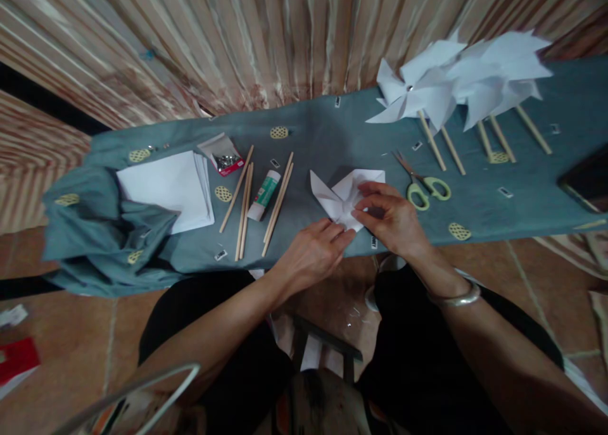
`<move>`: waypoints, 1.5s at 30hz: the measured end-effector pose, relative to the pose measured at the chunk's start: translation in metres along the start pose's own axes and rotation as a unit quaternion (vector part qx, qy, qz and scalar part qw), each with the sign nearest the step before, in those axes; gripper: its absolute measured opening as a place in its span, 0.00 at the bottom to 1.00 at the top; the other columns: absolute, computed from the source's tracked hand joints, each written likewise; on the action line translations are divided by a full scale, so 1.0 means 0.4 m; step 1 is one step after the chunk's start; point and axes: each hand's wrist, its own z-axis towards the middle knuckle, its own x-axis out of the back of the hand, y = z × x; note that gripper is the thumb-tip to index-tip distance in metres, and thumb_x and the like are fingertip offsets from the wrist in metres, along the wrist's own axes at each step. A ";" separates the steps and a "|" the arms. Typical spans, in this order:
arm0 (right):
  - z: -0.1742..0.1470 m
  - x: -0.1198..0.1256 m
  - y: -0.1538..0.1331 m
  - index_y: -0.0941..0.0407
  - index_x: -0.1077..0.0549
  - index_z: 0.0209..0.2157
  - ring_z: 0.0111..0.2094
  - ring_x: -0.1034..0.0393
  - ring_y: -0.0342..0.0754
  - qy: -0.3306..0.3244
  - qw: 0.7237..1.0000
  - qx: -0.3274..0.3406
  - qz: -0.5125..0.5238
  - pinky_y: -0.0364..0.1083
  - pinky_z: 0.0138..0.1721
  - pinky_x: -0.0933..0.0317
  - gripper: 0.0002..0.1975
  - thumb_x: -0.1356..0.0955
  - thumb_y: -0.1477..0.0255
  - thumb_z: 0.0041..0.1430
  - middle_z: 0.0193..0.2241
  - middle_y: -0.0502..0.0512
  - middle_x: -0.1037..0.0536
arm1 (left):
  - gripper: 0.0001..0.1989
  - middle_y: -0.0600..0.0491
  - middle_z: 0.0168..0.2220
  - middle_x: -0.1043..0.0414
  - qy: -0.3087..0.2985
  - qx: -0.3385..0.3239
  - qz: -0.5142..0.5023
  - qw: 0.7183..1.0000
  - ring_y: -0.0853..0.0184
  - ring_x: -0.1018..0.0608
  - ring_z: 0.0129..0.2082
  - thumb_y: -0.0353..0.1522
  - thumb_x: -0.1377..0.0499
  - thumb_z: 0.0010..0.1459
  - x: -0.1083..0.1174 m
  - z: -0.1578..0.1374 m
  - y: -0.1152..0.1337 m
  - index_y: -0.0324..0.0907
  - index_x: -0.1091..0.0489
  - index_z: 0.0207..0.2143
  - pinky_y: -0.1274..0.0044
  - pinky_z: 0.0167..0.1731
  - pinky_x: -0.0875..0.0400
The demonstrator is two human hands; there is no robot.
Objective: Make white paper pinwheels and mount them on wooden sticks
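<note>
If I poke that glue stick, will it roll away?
It would probably roll sideways, since the glue stick looks round and lies on its side. It likely wouldn't get far, because wooden sticks lie on both sides of it. The cloth under it might slow it a little too.

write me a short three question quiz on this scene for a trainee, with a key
1. What are the left hand and the right hand both touching?
2. True or false: the silvery bracelet is on the left wrist.
3. What colour are the handles of the scissors? A) red B) pale green C) black

Key:
1. A partly folded piece of white paper
2. False; it is on the right wrist
3. B
</note>
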 end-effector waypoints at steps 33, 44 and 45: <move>-0.017 -0.008 -0.020 0.51 0.23 0.36 0.49 0.30 0.57 0.002 0.999 0.026 -0.019 0.60 0.54 0.37 0.06 0.32 0.68 0.59 0.52 0.58 0.27 | 0.14 0.47 0.43 0.26 -0.013 0.004 -0.015 1.000 0.62 0.26 0.42 0.27 0.47 0.62 0.003 0.005 0.000 0.36 0.32 0.50 0.70 0.44 0.26; -0.029 -0.009 -0.035 0.48 0.24 0.38 0.49 0.31 0.57 0.007 0.999 0.020 -0.041 0.60 0.54 0.36 0.06 0.33 0.70 0.60 0.52 0.56 0.27 | 0.13 0.47 0.42 0.26 -0.014 0.005 -0.005 1.000 0.62 0.26 0.42 0.27 0.47 0.63 0.002 0.004 0.002 0.36 0.31 0.49 0.71 0.44 0.26; -0.029 -0.009 -0.036 0.48 0.24 0.38 0.50 0.31 0.56 0.006 0.999 0.018 -0.041 0.60 0.54 0.36 0.06 0.33 0.70 0.60 0.52 0.56 0.27 | 0.13 0.47 0.42 0.26 -0.015 0.004 -0.005 1.000 0.62 0.26 0.42 0.27 0.47 0.63 0.001 0.004 0.002 0.36 0.31 0.49 0.71 0.44 0.26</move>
